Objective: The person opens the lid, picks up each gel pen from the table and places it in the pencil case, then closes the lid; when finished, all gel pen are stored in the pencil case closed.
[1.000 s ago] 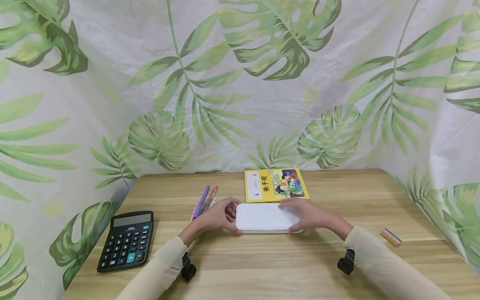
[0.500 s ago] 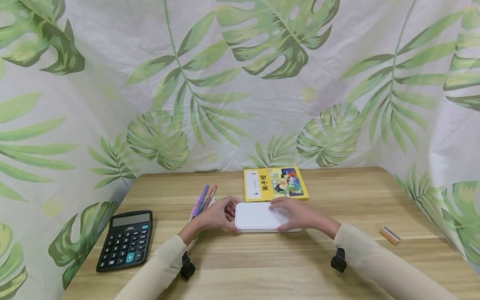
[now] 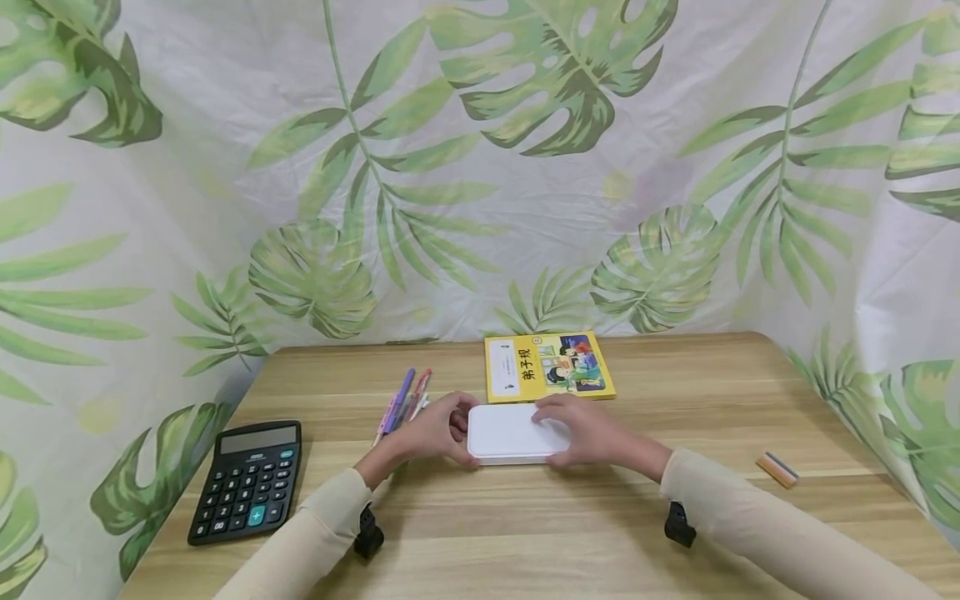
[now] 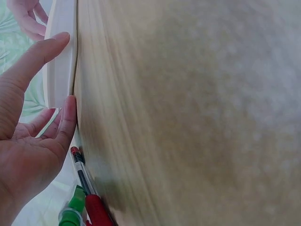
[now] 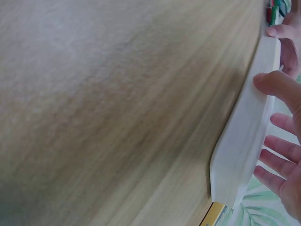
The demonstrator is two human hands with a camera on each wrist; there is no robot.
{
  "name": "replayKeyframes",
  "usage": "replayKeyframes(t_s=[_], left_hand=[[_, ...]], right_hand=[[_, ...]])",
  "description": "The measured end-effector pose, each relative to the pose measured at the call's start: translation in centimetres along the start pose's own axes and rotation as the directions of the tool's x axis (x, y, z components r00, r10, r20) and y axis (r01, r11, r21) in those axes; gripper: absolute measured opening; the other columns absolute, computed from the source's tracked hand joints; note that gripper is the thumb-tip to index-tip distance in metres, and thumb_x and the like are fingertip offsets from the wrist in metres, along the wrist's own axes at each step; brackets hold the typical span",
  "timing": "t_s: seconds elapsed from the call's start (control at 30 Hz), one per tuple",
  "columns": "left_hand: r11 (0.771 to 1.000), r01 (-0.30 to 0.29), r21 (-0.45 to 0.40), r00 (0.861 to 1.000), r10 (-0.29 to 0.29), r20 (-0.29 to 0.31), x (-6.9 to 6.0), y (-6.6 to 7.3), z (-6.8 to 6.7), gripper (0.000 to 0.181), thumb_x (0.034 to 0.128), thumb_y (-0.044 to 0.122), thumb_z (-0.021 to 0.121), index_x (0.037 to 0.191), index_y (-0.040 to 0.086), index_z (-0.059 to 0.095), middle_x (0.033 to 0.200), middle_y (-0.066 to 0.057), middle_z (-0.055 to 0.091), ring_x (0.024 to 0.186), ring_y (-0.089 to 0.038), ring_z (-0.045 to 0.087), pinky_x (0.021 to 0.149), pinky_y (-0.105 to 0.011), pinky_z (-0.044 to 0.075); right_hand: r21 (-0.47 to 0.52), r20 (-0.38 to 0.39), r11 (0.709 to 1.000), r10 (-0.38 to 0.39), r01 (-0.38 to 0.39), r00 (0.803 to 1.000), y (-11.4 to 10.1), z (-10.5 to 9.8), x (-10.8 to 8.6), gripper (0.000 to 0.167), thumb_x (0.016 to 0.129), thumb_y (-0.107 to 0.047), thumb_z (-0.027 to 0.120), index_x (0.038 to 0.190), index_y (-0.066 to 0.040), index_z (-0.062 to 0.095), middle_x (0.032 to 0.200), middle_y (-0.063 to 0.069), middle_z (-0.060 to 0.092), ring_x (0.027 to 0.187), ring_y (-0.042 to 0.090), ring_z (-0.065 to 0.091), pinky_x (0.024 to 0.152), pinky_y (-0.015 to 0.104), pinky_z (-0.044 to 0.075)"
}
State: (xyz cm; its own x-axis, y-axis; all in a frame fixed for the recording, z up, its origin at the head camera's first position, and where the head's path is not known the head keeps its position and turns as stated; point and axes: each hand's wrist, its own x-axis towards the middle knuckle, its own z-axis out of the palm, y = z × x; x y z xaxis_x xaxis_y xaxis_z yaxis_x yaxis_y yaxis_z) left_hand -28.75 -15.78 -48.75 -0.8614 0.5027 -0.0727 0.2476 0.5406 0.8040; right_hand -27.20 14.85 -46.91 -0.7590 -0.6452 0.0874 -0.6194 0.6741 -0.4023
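Note:
A flat white rounded-corner box (image 3: 504, 432) lies on the wooden table in the middle of the head view. My left hand (image 3: 441, 429) holds its left end, thumb at the near side and fingers bent round the end. In the left wrist view the thumb touches the side wall of the white box (image 4: 61, 80). My right hand (image 3: 596, 432) grips it further right, covering part of the top and the right end. The right wrist view has that thumb against the near wall of the white box (image 5: 242, 136), with the other fingers spread across its top.
Behind the box lies a yellow picture book (image 3: 550, 367). Several pens (image 3: 405, 402) are beside my left hand. A black calculator (image 3: 247, 482) is at the left, and a small striped eraser-like block (image 3: 777, 470) at the right. A leaf-patterned curtain (image 3: 480, 167) hangs behind the table (image 3: 525, 533).
My right hand has slid left along the box, nearer its middle. The left hand keeps its place at the left end, and the view has shifted slightly.

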Motion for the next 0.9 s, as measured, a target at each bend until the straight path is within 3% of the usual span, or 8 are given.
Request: replayKeyframes(t_s=[0.47,0.73,0.9], left_hand=[[0.998,-0.019,0.06,1.0,0.018,0.005,-0.2,0.3,-0.3,0.087,0.0634,0.013,0.097,0.136,0.001,0.049,0.121,-0.011,0.06,0.1,-0.017,0.061,0.086,-0.03,0.056],[0.99,-0.038,0.137,0.999,0.04,-0.013,-0.7,0.1,-0.5,0.085,0.061,0.013,0.097,0.132,0.002,0.052,0.114,-0.007,0.062,0.096,-0.015,0.061,0.082,-0.026,0.055],[0.981,-0.05,0.185,0.998,0.057,-0.033,-0.7,0.2,-0.3,0.085,0.0594,0.016,0.098,0.13,0.003,0.053,0.108,-0.005,0.062,0.093,-0.014,0.061,0.079,-0.023,0.054]], right_hand=[[-0.072,-0.024,0.997,-0.03,0.028,0.999,-0.7,0.6,0.3,0.058,0.077,-0.038,0.087,0.128,-0.018,0.068,0.144,0.01,0.059,0.134,0.031,0.054,0.111,0.049,0.047],[-0.192,-0.076,0.976,-0.123,0.107,0.989,-1.2,1.5,0.8,0.062,0.071,-0.04,0.087,0.124,-0.016,0.067,0.131,0.009,0.065,0.12,0.025,0.061,0.099,0.042,0.055],[-0.215,-0.065,0.969,-0.137,0.121,0.988,-1.6,1.4,1.0,0.064,0.069,-0.039,0.086,0.125,-0.015,0.065,0.128,0.009,0.065,0.115,0.023,0.061,0.095,0.039,0.055]])
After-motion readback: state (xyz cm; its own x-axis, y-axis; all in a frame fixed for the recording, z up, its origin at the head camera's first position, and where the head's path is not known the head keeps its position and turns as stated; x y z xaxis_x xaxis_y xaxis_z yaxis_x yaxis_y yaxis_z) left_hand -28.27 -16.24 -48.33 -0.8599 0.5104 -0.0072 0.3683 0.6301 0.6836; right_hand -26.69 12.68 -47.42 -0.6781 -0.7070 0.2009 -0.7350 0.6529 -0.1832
